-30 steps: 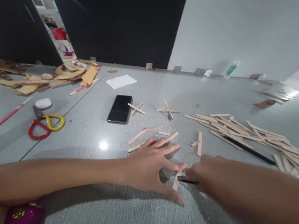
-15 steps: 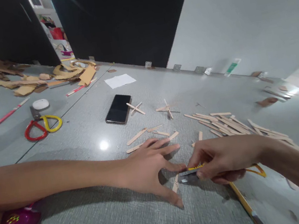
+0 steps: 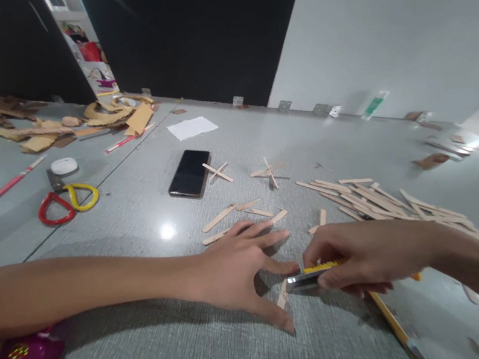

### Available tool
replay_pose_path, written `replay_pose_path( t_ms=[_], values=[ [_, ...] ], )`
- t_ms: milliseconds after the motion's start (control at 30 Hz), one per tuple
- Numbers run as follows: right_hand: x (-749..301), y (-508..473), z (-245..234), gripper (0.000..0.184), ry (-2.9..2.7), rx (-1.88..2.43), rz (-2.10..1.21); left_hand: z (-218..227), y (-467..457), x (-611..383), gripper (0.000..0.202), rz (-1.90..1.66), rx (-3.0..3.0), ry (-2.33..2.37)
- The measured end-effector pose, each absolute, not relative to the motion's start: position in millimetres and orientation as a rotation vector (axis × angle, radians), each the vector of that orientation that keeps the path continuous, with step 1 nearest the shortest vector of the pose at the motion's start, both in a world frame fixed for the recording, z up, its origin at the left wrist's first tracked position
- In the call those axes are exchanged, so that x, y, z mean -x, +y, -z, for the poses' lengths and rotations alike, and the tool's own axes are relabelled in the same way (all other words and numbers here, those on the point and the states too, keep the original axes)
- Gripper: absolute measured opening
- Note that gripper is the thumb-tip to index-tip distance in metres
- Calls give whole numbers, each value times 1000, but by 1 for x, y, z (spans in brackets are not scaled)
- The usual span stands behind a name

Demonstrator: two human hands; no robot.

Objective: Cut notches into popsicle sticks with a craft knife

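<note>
My left hand (image 3: 240, 268) lies on the table with its fingers spread. Between its thumb and index finger is a short piece of wooden craft stick (image 3: 283, 295). My right hand (image 3: 353, 255) is closed around a yellow utility knife (image 3: 322, 266), whose metal blade points left, its tip close beside the stick piece. Whether blade and wood touch I cannot tell. Beyond my left fingertips lie several loose craft sticks (image 3: 219, 218). Another short stick (image 3: 322, 217) lies just past my right hand.
A pile of craft sticks (image 3: 369, 200) spreads at the right. Ahead are a phone (image 3: 190, 173), crossed sticks (image 3: 269, 172) and white paper (image 3: 192, 128). Scissors (image 3: 72, 198) and cardboard scraps (image 3: 42, 129) lie left. A long yellow strip (image 3: 390, 319) lies below my right hand.
My right hand has tilted and shifted slightly right with the knife, and the blade shows brighter. The knife's yellow rear loop is now mostly hidden. My left hand stays put.
</note>
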State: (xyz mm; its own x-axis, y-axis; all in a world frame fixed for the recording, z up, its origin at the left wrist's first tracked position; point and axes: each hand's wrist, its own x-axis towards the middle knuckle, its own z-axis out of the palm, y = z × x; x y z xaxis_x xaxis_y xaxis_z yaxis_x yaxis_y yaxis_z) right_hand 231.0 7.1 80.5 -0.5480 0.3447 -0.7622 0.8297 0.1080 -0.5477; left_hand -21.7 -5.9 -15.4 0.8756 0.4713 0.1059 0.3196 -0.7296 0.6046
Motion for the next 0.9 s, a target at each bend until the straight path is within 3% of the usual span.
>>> replay_pose_path(
  t_ms=[67,200,433,533,667,767,900],
  values=[
    [-228,-10,-88,18,2146,-1227,1242,14,-6,22,87,-348,-2451,569],
    [-229,-49,-78,26,2628,-1190,456,13,-6,22,88,-333,-2461,559],
    [-239,-77,-56,32,2664,-1196,319,12,-6,21,89,-303,-2461,566],
    [-234,-65,-70,22,2614,-1275,431,12,-7,21,90,-304,-2466,573],
    [-227,-43,-84,22,1965,-1615,1104,12,-7,21,89,-295,-2477,595],
    [-226,-32,-81,19,1605,-1584,1485,13,-7,21,87,-302,-2483,600],
    [-225,-31,-74,22,1550,-1546,1619,17,-7,21,86,-346,-2471,588]
  ],
)
